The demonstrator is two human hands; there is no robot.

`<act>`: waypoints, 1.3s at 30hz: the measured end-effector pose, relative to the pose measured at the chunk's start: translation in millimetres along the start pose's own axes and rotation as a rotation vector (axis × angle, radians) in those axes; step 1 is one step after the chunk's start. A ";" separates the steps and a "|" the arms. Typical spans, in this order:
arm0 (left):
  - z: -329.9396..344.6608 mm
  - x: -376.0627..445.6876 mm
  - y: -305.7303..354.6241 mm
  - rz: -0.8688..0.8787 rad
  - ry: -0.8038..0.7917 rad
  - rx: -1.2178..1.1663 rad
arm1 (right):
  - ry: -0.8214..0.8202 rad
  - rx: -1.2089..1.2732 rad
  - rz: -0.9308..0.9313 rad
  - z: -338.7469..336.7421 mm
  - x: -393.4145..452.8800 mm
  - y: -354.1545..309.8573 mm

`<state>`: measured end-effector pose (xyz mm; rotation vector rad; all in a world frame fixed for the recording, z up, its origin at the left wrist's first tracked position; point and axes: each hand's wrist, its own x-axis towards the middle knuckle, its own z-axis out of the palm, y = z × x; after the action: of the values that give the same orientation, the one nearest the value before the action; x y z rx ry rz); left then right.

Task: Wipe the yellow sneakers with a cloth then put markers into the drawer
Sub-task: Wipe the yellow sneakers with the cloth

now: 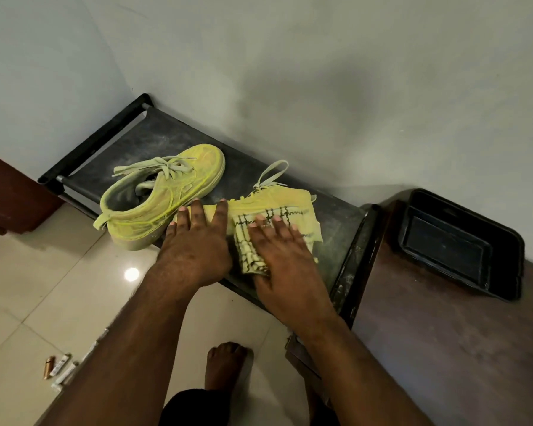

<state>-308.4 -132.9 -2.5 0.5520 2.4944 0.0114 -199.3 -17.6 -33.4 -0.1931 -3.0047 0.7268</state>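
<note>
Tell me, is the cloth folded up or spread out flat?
Folded. The cloth lies over the second sneaker, and stacked layers show at its near edge under the right hand.

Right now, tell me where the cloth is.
In the head view, the cloth lies draped over the second yellow sneaker on the black rack, right of the uncovered sneaker, with the right hand flat on it.

dusty yellow sneakers (163, 196) under checked cloth (271, 222)

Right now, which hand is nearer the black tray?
Right. The right hand presses the cloth, on the side toward the black tray; the left hand lies farther away, beside the uncovered sneaker.
</note>
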 end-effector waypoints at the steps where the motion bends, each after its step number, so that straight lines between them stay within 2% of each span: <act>1: 0.8 1.0 -0.5 -0.002 0.007 -0.006 | 0.012 0.001 0.029 0.4 2.1 5.1; 5: 2.2 2.9 0.1 -0.015 0.026 -0.020 | 0.276 0.207 0.476 -8.2 3.6 44.0; 6: 2.0 2.9 1.6 -0.022 0.034 -0.027 | 0.293 0.206 0.509 -9.3 2.2 46.0; 8: -0.9 5.2 6.0 -0.042 0.063 -0.060 | 0.236 0.176 0.412 -8.5 0.6 37.4; 11: -5.9 10.2 13.5 -0.066 0.075 -0.113 | 0.094 0.063 0.064 -4.5 -0.3 17.5; 12: -7.1 11.1 15.3 -0.069 0.073 -0.117 | 0.082 0.050 0.037 -3.5 1.3 18.7; 13: -7.5 12.0 16.3 -0.067 0.073 -0.112 | 0.110 0.078 0.094 -3.6 3.9 23.7; 16: -5.8 13.6 14.4 -0.063 0.073 -0.109 | 0.296 0.327 0.491 -10.6 9.2 45.8; 17: -5.5 14.5 12.5 -0.061 0.074 -0.108 | 0.315 0.375 0.546 -11.6 9.2 47.5; 22: -7.0 17.2 3.3 -0.030 0.124 -0.123 | 0.192 0.342 0.252 -10.9 1.0 36.3; 25: -5.6 16.9 1.4 -0.012 0.138 -0.102 | 0.302 0.451 0.471 -14.7 4.5 46.9; 26: -4.4 17.9 0.5 -0.015 0.147 -0.090 | 0.307 0.444 0.475 -16.0 4.6 46.9; 29: -2.7 19.6 -2.9 -0.045 0.212 -0.048 | 0.244 0.382 0.285 -15.2 0.5 39.2; 32: -6.0 20.2 -5.6 -0.092 0.296 0.022 | 0.289 0.479 0.328 -20.6 0.9 36.8; 35: -10.6 13.0 -8.7 -0.085 0.272 0.020 | 0.268 0.427 0.292 -27.4 -5.2 27.3; 39: -14.7 -18.7 -7.8 -0.059 0.251 -0.097 | 0.282 0.436 0.253 -47.8 -30.7 10.1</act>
<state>-305.4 -145.6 18.7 0.4601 2.7356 0.1892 -164.2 8.9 4.0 -0.6020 -2.5092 1.2344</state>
